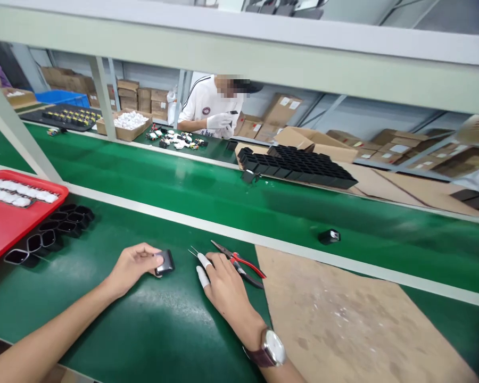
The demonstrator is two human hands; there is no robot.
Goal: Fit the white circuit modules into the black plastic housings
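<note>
My left hand (138, 266) pinches a small glossy black plastic housing (165, 263) between thumb and fingers, just above the green bench mat. To its right, my right hand (225, 282) rests low over the mat, white finger cots on its thumb and index finger. Thin metal tips of tweezers (193, 251) stick out past that index finger; the rest of them is hidden under the hand. Touching or close beside the right hand's far side lie long-nose pliers (239, 260) with one red and one black handle.
At left, a red tray (8, 223) carries white parts, with several open black housings (48, 234) beside it. A cardboard sheet (343, 308) covers the bench at right. One black housing (329, 236) lies on the green conveyor belt (207, 183). Across it, a gloved co-worker (213, 106) handles a part.
</note>
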